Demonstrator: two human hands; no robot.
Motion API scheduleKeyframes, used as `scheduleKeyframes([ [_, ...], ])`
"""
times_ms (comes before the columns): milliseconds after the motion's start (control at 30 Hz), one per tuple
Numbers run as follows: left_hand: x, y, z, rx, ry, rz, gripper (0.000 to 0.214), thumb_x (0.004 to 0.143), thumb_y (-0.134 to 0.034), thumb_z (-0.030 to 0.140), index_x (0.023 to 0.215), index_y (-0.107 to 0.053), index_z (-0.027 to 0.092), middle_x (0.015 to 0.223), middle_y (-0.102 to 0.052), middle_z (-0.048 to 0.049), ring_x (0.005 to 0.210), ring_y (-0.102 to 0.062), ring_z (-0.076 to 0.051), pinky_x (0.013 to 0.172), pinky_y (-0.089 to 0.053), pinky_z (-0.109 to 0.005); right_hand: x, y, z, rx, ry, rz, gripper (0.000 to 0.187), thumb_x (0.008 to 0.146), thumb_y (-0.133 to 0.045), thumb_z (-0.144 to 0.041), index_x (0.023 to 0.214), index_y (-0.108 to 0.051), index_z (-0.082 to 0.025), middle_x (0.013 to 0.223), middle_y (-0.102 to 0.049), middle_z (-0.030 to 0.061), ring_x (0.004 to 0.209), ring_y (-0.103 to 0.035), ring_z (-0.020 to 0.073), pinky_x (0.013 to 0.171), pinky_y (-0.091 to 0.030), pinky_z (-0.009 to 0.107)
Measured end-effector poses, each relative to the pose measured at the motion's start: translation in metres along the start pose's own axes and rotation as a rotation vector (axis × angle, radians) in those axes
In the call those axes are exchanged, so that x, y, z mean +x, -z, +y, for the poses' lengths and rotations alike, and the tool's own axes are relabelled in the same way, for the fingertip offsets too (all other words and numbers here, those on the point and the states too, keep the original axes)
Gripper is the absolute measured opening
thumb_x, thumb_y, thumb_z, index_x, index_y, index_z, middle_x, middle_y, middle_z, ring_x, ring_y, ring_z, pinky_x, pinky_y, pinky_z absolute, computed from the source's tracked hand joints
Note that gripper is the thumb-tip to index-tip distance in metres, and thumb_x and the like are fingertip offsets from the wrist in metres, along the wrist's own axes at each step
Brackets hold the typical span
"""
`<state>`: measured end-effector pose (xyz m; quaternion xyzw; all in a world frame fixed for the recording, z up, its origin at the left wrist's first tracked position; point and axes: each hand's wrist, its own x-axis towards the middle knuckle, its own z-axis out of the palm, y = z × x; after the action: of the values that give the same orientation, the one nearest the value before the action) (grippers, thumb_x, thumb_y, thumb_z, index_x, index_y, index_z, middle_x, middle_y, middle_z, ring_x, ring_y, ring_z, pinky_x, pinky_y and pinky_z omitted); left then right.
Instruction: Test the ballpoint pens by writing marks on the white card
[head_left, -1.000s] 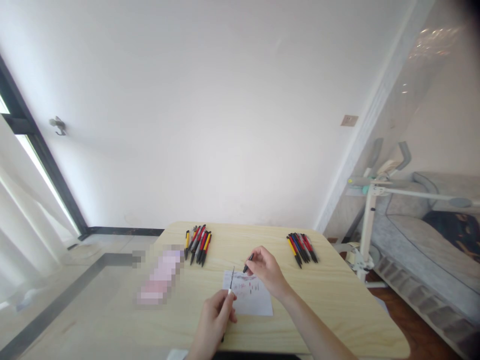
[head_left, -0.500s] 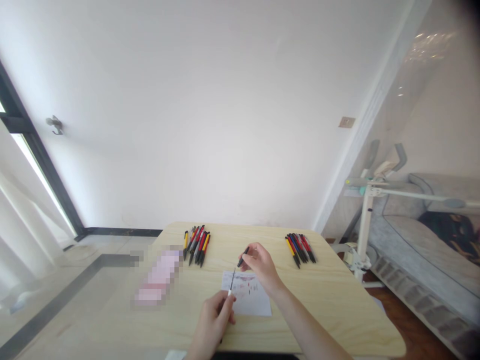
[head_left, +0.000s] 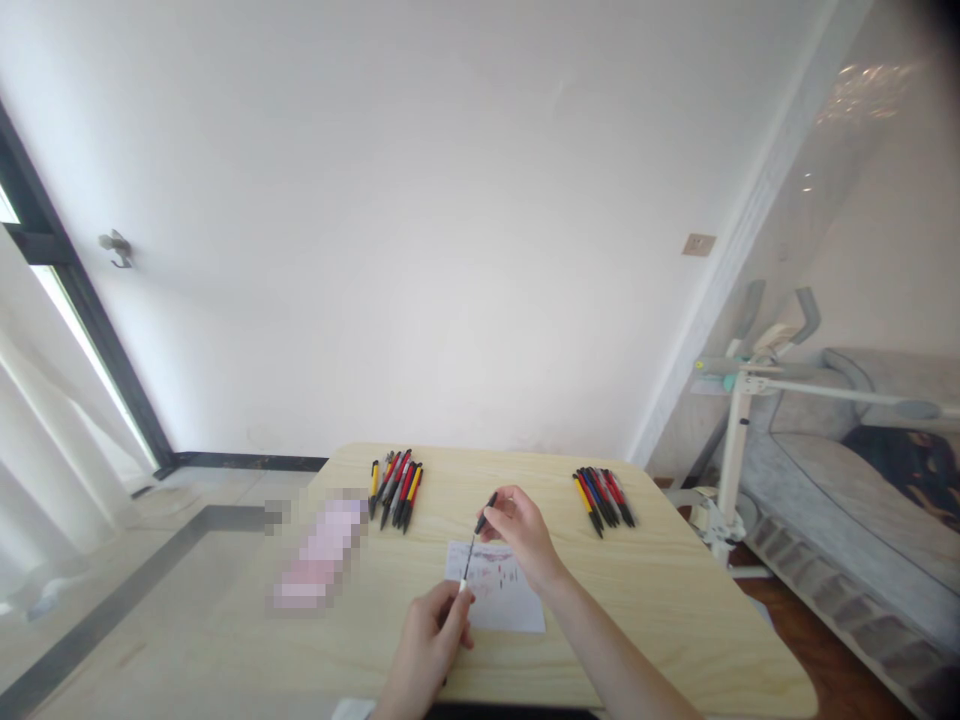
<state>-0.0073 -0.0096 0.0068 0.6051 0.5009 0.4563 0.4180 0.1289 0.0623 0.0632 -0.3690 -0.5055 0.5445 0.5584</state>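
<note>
My left hand (head_left: 429, 632) is closed around a pen barrel (head_left: 463, 586) whose white end shows past the thumb. A thin dark refill (head_left: 469, 558) sticks up out of that barrel. In the fingers of my right hand (head_left: 526, 535) is a short black pen piece (head_left: 486, 512), tilted. The refill's upper end meets the lower end of this black piece; whether it has entered cannot be made out. Under both hands lies a white sheet of paper (head_left: 517, 610) with dark and red pen marks.
One group of several pens (head_left: 396, 492) lies at the table's back left, another pen group (head_left: 604, 498) at the right. A blurred pink item (head_left: 319, 555) is at the left edge of the wooden table (head_left: 637, 620). Beyond stand exercise equipment (head_left: 739, 430) and a grey sofa (head_left: 810, 460).
The gap between the refill and the black pen piece has closed, so the two now meet. Both hands keep their holds. The view has shifted slightly.
</note>
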Motion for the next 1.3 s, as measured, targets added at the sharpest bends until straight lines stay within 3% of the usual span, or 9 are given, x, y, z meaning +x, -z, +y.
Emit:
scheduleKeyframes([
  [1300,0.0006,-0.0005,-0.0029,0.024,-0.003,-0.003,0.036,0.082,-0.041,0.043,0.069,-0.06,0.015,0.045,-0.056,0.0009,0.048,-0.052,-0.013,0.051,-0.036,-0.022,-0.0037,-0.0026,0.0025,-0.028,-0.043,-0.021,0.021,0.067,-0.064,-0.031,0.077,-0.051,-0.018,0.064,-0.062,-0.001,0.053,-0.057,0.0115,0.051,-0.046,0.024],
])
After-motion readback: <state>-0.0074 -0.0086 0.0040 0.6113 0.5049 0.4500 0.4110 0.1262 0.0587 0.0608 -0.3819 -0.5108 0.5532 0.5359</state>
